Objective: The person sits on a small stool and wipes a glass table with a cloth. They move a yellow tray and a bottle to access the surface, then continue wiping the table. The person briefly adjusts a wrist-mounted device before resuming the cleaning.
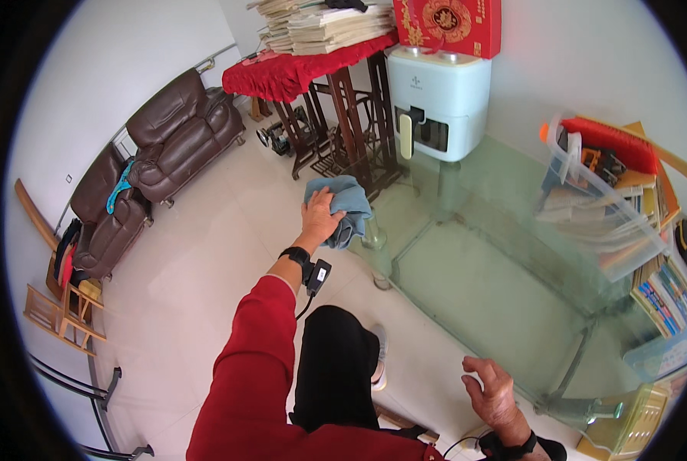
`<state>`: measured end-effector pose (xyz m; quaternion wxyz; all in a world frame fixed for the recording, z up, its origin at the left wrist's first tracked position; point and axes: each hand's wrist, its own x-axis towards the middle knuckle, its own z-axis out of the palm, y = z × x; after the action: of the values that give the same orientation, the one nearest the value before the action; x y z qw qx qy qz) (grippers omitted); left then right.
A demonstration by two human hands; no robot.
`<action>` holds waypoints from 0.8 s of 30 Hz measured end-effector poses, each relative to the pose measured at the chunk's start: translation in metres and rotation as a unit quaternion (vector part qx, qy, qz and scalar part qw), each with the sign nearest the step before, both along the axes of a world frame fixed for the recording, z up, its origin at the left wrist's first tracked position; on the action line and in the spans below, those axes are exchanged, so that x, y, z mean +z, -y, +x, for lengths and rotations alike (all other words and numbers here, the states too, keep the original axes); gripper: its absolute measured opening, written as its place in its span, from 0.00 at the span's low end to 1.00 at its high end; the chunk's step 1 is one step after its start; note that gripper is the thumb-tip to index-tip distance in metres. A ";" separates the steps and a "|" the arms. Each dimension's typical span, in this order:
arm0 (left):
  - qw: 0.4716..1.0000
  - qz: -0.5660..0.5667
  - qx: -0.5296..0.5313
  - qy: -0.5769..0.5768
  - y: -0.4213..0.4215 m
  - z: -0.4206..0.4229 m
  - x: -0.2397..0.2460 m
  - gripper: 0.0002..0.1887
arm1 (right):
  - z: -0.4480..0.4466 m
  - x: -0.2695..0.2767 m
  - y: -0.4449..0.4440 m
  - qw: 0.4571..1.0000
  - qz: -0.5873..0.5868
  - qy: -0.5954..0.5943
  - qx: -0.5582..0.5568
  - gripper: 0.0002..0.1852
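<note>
My left hand (320, 216) grips a folded blue-grey cloth (349, 193) at the near left end of a glass table (470, 276). The cloth lies over the table's corner, and part of it is bunched under my fingers. My right hand (490, 389) hovers by the table's front edge, thumb and fingers slightly apart, with nothing in it. Each wrist wears a black strap, and a small black device (318, 276) hangs at the left one.
A white air fryer (441, 104) stands at the table's far end, with a red box (450, 26) above it. To the right are a clear plastic bin (602, 219), books (666, 297) and a yellow container (625, 420). Brown leather armchairs (182, 138) line the left wall.
</note>
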<state>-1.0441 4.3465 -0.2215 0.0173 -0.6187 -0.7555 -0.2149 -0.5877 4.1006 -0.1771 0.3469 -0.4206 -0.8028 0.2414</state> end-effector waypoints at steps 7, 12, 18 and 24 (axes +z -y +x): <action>0.995 -0.025 0.090 0.036 -0.031 -0.008 -0.006 0.29 | 0.002 0.007 0.005 1.000 -0.014 -0.023 -0.004 0.18; 1.000 -0.005 0.017 -0.025 0.008 0.024 -0.009 0.28 | -0.002 0.012 0.011 0.999 0.008 -0.030 -0.013 0.17; 0.982 -0.011 -0.182 -0.040 0.073 0.078 0.004 0.30 | 0.001 -0.001 0.009 0.999 -0.004 -0.041 -0.029 0.15; 0.981 -0.014 -0.193 0.018 0.046 0.067 0.011 0.35 | 0.002 -0.016 0.001 0.998 0.003 -0.045 -0.046 0.15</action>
<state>-0.9775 4.3004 -0.2105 -0.0468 -0.7490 -0.6249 -0.2150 -0.5859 4.0999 -0.1929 0.3949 -0.4442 -0.7670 0.2416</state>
